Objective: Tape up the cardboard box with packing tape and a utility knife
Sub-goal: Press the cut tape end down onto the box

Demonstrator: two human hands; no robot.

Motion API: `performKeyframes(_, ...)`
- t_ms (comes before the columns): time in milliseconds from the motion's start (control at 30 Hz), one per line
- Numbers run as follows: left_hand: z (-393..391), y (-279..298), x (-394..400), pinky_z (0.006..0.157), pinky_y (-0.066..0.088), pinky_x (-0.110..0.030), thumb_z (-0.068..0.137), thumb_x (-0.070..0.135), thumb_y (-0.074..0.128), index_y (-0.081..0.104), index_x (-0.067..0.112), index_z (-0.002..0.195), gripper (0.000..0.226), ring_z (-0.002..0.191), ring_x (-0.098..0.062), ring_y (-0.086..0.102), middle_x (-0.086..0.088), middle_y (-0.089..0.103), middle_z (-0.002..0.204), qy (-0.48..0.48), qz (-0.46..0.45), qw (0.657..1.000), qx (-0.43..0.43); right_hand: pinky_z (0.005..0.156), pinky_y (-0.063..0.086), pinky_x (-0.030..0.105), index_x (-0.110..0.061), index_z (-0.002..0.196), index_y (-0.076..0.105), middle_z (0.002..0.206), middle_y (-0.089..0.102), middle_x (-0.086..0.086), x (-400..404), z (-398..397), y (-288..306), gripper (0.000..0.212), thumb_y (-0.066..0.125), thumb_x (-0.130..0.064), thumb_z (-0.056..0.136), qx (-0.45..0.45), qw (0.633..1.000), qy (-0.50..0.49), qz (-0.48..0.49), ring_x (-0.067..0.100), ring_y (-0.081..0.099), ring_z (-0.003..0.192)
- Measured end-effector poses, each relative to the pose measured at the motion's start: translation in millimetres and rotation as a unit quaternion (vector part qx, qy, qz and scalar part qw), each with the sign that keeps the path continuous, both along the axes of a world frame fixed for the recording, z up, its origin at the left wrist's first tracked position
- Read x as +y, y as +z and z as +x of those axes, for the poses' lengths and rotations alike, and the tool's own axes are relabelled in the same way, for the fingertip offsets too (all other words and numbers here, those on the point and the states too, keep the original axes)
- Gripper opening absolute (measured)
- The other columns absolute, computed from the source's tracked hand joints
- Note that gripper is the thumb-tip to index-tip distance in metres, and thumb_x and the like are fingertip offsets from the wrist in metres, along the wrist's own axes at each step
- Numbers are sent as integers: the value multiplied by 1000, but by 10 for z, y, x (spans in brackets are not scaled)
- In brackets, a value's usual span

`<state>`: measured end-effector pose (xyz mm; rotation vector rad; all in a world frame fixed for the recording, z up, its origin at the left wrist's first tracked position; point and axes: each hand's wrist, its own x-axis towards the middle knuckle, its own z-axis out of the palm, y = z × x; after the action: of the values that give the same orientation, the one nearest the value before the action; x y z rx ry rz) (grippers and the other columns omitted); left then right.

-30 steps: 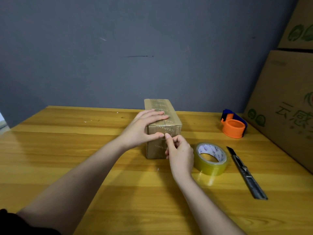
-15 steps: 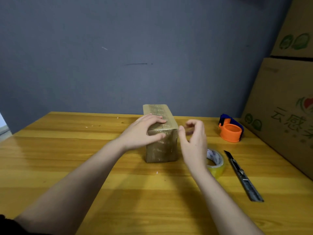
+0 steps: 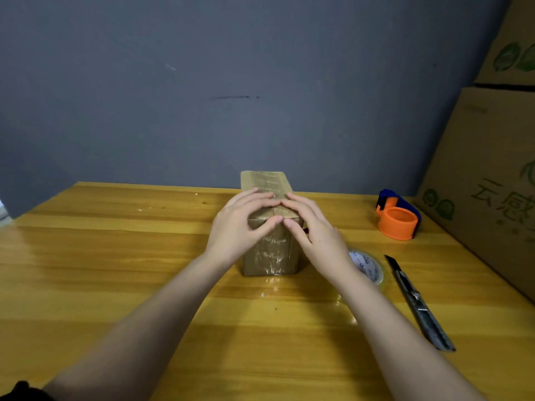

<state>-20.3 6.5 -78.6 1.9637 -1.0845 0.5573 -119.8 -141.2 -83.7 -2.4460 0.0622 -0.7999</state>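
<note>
Cardboard box [image 3: 269, 250]: upright on the wooden table [image 3: 115, 256], under both hands. Left hand [image 3: 240, 227] and right hand [image 3: 312, 230]: fingers spread, pressed flat over its near top edge, fingertips touching. Tape roll [image 3: 369, 269]: just beside right wrist. Utility knife [image 3: 417, 303]: farther right. Orange dispenser [image 3: 398, 217]: beyond it.

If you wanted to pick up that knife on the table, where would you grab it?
Probably by the grey handle of the utility knife, near its middle, coming down from above with the right hand. It lies flat, clear of the tape roll, with its blade tip pointing away from the person.
</note>
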Motion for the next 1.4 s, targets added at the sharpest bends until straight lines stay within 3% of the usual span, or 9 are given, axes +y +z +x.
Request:
performKeyframes(200, 37, -40, 25, 108, 33, -23, 77, 60, 53, 62, 32, 119, 51, 128, -5, 44, 16, 59, 128, -5, 27, 999, -38, 95, 46, 34, -43, 138, 34, 148, 27, -25, -102, -30, 24, 47, 43, -50, 93, 38, 997, 21, -61, 2, 40, 130)
performKeyframes(600, 7, 42, 93, 108, 39, -36, 67, 63, 66, 47, 28, 132, 76, 135, -9, 40, 13, 51, 138, 30, 140, 984, -111, 101, 44, 42, -34, 144, 26, 153, 21, -16, -119, -50, 35, 76, 67, -45, 80, 57, 986, 1, -158, 19, 48, 127)
performKeyframes(767, 32, 91, 138, 115, 24, -39, 61, 58, 74, 38, 30, 137, 89, 141, -10, 29, 13, 42, 145, 15, 204, 973, -111, 98, 45, 36, -35, 144, 22, 151, 16, -19, -103, -31, 29, 93, 77, -46, 70, 83, 987, 8, -137, 12, 43, 129)
performKeyframes(900, 58, 67, 191, 116, 16, -30, 72, 49, 60, 42, 33, 134, 67, 144, -4, 14, 13, 36, 148, -96, 125, 987, 29, 95, 39, 29, -34, 140, 34, 147, 24, -21, -27, -43, 26, 57, 56, -44, 88, 47, 998, 31, -13, -4, 34, 125)
performKeyframes(1000, 55, 35, 177, 115, 16, -26, 81, 50, 47, 52, 34, 127, 50, 142, -1, 18, 16, 43, 143, -115, 57, 989, 77, 97, 38, 28, -30, 132, 45, 142, 35, -19, 51, -11, 14, 39, 43, -44, 95, 1, 999, 6, 31, -1, 40, 126)
performKeyframes(1100, 67, -9, 140, 114, 20, -24, 83, 52, 49, 60, 36, 120, 42, 139, 2, 25, 19, 50, 137, -109, -2, 988, 106, 96, 43, 33, -27, 126, 50, 138, 42, -14, 103, 39, -24, 37, 41, -46, 95, -29, 999, -20, 20, 8, 48, 123)
performKeyframes(1267, 68, -81, 104, 114, 23, -21, 84, 48, 52, 61, 31, 121, 41, 136, -1, 31, 16, 53, 134, -99, -23, 992, 78, 97, 44, 35, -26, 128, 50, 139, 42, -12, 82, 57, -42, 38, 45, -43, 94, -35, 999, -21, 2, 11, 49, 123)
performKeyframes(1400, 100, -103, 103, 114, 25, -24, 82, 44, 59, 59, 28, 123, 44, 134, -7, 36, 11, 54, 134, -97, -14, 995, 37, 100, 36, 26, -29, 133, 46, 142, 38, -13, 26, 43, -45, 44, 51, -43, 92, -18, 1000, -11, -17, 9, 42, 129)
